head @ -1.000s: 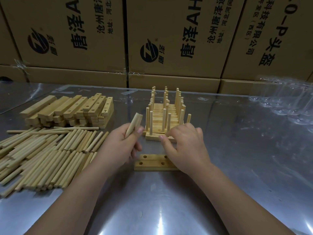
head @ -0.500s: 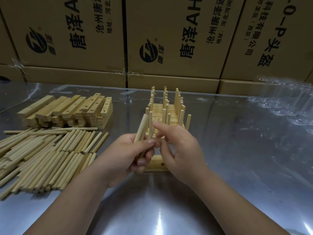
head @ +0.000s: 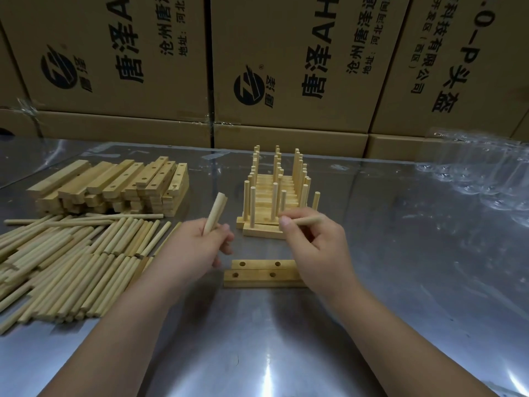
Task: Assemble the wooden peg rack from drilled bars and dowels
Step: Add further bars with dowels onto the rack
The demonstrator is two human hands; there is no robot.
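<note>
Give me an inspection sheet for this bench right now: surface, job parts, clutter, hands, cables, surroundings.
Surface: shiny metal table, strong glare.
Job's things: two drilled bars lie side by side, visible holes empty; finished racks stand behind them; bar stack and dowel pile at left.
Clutter: clear plastic wrapping at right.
Grippers: left hand grips spare dowels; right hand pinches one dowel above the bars.
Cables: nothing seen.
Surroundings: printed cardboard boxes stacked behind the table.
</note>
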